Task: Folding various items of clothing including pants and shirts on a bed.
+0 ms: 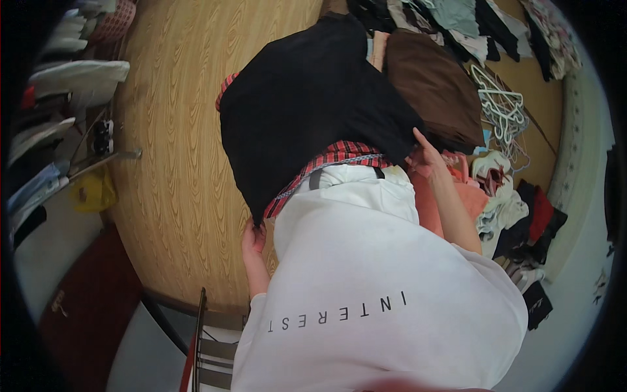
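A black cloth garment (313, 93) is spread out in front of me, over my lap and forward. My left hand (253, 237) pinches its near left corner, which is drawn to a point. At its right edge, my right hand (425, 156) holds the fabric between thumb and fingers. Beneath the black garment lies a red plaid cloth (338, 153), showing along the near edge and at the far left. A grey patterned band runs along the plaid edge by my white trousers (362, 183). What lies under the middle of the black garment is hidden.
A folded brown cloth (431, 88) lies right of the black garment. Beyond my right hand are tangled hangers (504, 108), salmon cloth (428, 201) and piled clothes (512, 215). More clothes (455, 19) lie at the back right. Wood-grain flooring (181, 147) and a loaded rack (105, 158) are left.
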Demonstrator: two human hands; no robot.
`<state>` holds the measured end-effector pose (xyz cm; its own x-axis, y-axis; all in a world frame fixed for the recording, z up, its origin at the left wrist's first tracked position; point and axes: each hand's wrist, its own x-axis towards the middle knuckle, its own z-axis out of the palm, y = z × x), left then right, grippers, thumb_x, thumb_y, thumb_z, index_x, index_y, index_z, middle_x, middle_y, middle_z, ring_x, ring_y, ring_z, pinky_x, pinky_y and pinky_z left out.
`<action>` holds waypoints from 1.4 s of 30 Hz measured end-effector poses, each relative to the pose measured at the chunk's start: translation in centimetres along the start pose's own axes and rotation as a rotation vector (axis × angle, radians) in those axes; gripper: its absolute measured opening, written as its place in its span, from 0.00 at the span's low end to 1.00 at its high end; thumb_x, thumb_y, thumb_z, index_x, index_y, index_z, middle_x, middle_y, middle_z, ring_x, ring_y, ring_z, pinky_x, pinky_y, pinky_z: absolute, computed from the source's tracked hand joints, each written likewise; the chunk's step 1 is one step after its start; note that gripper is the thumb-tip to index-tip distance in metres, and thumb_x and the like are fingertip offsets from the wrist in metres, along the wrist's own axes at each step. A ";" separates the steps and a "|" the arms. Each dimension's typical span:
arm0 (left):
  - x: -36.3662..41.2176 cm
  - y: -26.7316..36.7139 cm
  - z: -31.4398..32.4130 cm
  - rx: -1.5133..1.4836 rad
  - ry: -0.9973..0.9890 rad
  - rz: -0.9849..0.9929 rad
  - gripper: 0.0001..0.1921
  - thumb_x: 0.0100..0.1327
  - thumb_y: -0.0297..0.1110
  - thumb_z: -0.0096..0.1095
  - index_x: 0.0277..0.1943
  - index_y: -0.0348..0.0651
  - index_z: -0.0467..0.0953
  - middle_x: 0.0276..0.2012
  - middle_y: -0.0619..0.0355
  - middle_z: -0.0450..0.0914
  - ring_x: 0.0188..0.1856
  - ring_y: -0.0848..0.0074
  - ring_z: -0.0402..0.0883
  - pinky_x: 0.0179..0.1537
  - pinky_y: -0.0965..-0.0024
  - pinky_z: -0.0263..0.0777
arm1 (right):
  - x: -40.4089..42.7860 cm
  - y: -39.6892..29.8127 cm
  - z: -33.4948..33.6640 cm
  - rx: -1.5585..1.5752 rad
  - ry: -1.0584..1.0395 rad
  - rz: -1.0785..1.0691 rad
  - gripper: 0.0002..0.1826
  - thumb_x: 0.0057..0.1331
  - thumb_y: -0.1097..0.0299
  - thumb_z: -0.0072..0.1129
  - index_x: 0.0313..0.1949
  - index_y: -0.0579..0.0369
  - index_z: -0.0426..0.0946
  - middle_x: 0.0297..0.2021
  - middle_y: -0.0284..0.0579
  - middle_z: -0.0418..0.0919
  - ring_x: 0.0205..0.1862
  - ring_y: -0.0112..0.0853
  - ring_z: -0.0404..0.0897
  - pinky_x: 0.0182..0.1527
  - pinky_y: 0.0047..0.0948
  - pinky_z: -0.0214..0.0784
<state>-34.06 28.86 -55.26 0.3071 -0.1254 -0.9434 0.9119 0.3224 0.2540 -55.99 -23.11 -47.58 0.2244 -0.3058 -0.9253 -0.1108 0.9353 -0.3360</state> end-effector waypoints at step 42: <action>-22.4 43.8 29.4 0.363 -0.385 1.333 0.27 0.66 0.33 0.59 0.68 0.45 0.69 0.61 0.52 0.74 0.63 0.65 0.72 0.69 0.57 0.60 | -5.2 -32.9 35.2 -0.460 -0.830 -0.812 0.17 0.72 0.61 0.52 0.55 0.58 0.74 0.48 0.41 0.82 0.48 0.33 0.80 0.50 0.32 0.72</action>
<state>7.05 18.19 -16.67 0.9727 -0.1866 0.1381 -0.1099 0.1536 0.9820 -19.40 -46.03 -25.52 0.9105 -0.4041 -0.0877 0.0552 0.3289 -0.9428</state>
